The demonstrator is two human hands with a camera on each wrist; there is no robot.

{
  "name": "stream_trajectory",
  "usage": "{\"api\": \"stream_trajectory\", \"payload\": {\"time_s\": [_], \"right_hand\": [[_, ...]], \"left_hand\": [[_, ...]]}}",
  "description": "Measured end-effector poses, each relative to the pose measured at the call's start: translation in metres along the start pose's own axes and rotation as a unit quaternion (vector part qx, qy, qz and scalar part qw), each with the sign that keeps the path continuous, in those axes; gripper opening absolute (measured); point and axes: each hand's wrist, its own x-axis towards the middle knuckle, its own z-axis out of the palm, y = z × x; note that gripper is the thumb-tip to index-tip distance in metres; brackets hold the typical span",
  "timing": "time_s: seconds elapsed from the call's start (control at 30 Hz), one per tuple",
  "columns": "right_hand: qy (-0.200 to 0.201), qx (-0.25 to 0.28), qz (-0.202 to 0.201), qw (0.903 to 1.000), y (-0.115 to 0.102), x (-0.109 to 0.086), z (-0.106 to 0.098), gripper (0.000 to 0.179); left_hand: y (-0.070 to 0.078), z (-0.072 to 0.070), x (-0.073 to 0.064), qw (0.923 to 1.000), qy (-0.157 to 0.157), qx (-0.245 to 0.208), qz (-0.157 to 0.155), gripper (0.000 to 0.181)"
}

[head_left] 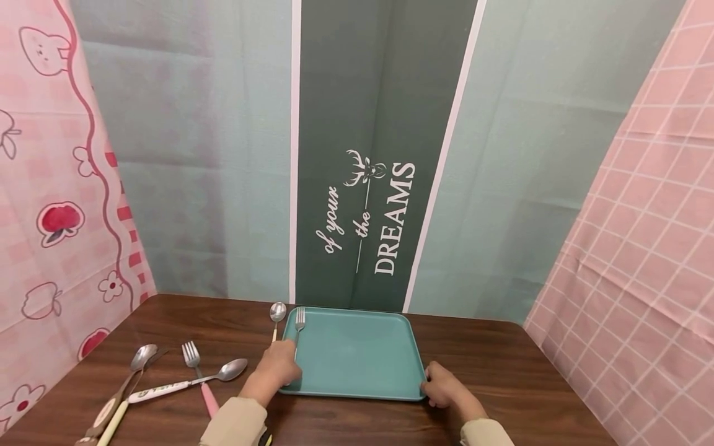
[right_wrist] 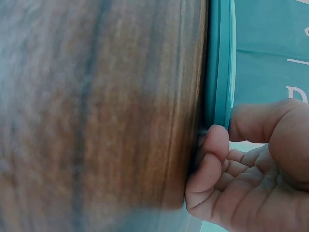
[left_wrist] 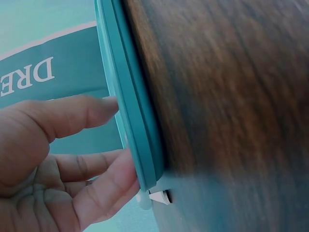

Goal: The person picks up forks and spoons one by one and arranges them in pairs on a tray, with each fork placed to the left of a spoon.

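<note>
Your left hand [head_left: 281, 364] has the teal tray [head_left: 359, 356] pinched at its near left corner, thumb over the rim and fingers at the outer side; your right hand [head_left: 440, 385] pinches the near right corner, with curled fingertips against the rim. How far your left fingertips reach beneath the base is hard to make out, so check that purchase before putting force on it. Use both hands evenly, keeping the tray level on the worktop [head_left: 496, 362]. A fork [head_left: 300, 318] lies in it along the left wall, likely to slide if you tilt. Just outside that wall lies a spoon [head_left: 277, 311], close to your left hand, so guard against nudging it. Farther left, a white-handled spoon [head_left: 231, 370] crosses a pink-handled fork [head_left: 209, 399]; mind your left sleeve [head_left: 237, 422] there.
</note>
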Motion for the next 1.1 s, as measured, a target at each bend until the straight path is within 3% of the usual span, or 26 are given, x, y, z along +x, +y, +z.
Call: {"api": "stream_trajectory", "payload": {"time_s": [0.23, 0.53, 0.77, 1.1], "right_hand": [[0.001, 0.002, -0.004, 1.0, 0.001, 0.0, 0.0, 0.012], [0.001, 0.001, 0.003, 1.0, 0.001, 0.0, 0.0, 0.012], [-0.002, -0.005, 0.003, 1.0, 0.002, 0.001, -0.001, 0.011], [-0.004, 0.0, 0.005, 1.0, 0.003, 0.002, 0.0, 0.012]], "left_hand": [[0.001, 0.0, -0.002, 1.0, -0.003, 0.003, 0.004, 0.018], [0.0, -0.003, -0.006, 0.9967, -0.011, 0.022, 0.077, 0.024], [-0.005, -0.007, -0.006, 0.9863, 0.004, 0.091, 0.138, 0.025], [-0.01, -0.007, -0.006, 0.9811, 0.005, 0.097, 0.167, 0.03]]}}
